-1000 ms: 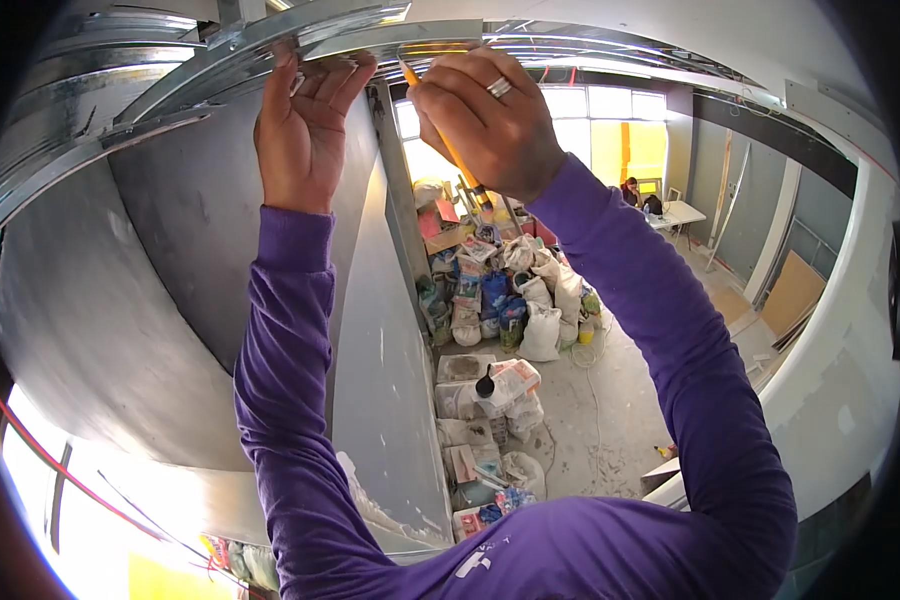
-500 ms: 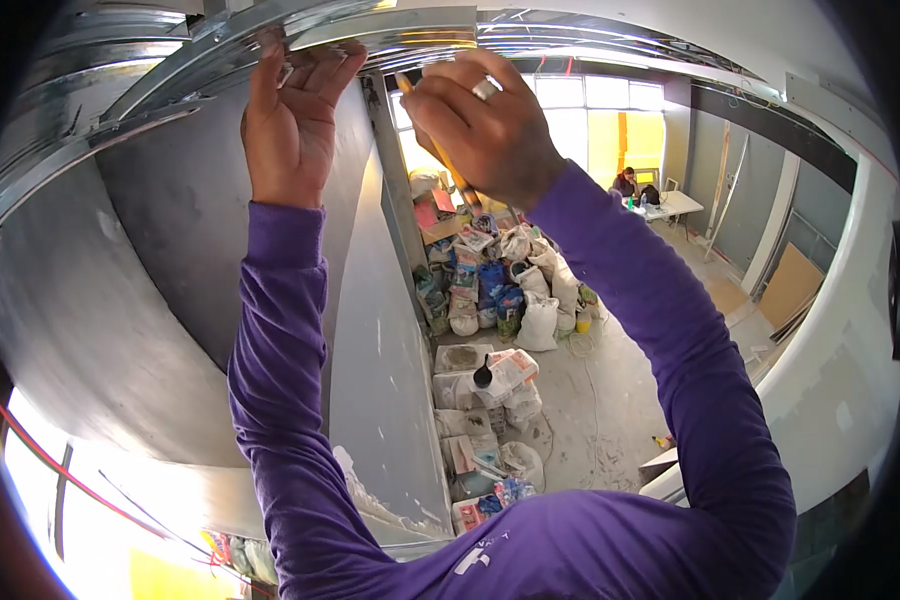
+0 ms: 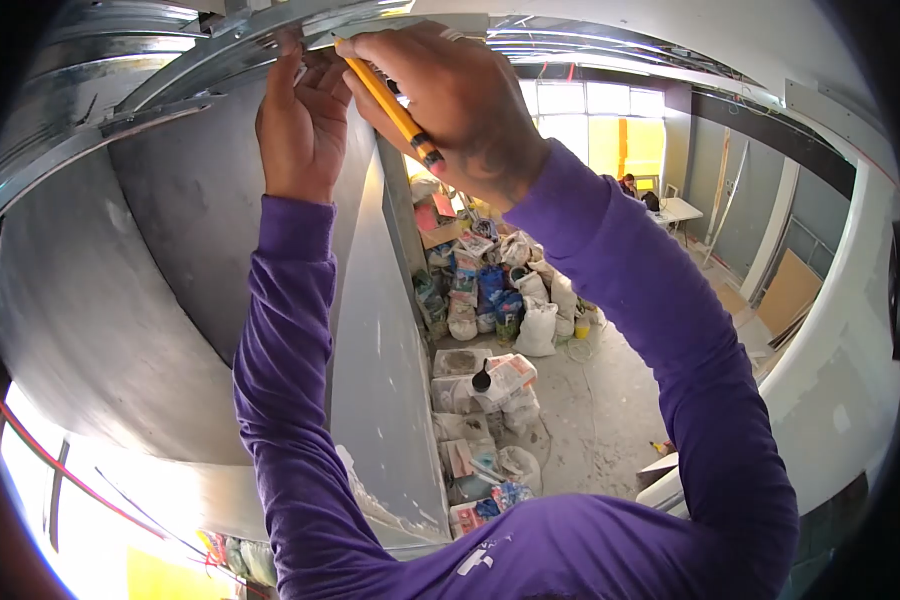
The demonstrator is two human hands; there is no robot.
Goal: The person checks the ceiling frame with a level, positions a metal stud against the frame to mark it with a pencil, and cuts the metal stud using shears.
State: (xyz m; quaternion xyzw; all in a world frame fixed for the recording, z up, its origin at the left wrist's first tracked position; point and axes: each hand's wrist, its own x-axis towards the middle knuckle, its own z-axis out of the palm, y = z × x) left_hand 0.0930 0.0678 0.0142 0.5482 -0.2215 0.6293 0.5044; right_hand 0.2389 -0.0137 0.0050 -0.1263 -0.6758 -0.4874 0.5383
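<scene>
Overhead, a shiny metal ceiling channel [image 3: 195,62] curves across the upper left. My left hand [image 3: 305,130] reaches up to it, with the thumb and curled fingers gripping its lower edge; the fingertips are partly hidden. A yellow pencil [image 3: 395,112] with dark bands and a pink eraser end is held in my right hand [image 3: 460,105]. Its tip points up and left, close beside the channel and the fingers of my left hand. A ring shows on my right hand.
Below stands a grey curved wall panel [image 3: 210,270]. Filled sacks [image 3: 538,325] crowd the floor, with a black ladle-like tool [image 3: 482,378] on nearer bags. A person [image 3: 627,184] sits by a white table [image 3: 678,211]. A red cable [image 3: 30,435] hangs at lower left.
My right hand has moved left and closer to my left hand, bringing the pencil tip up to the metal channel. My left hand has shifted slightly right.
</scene>
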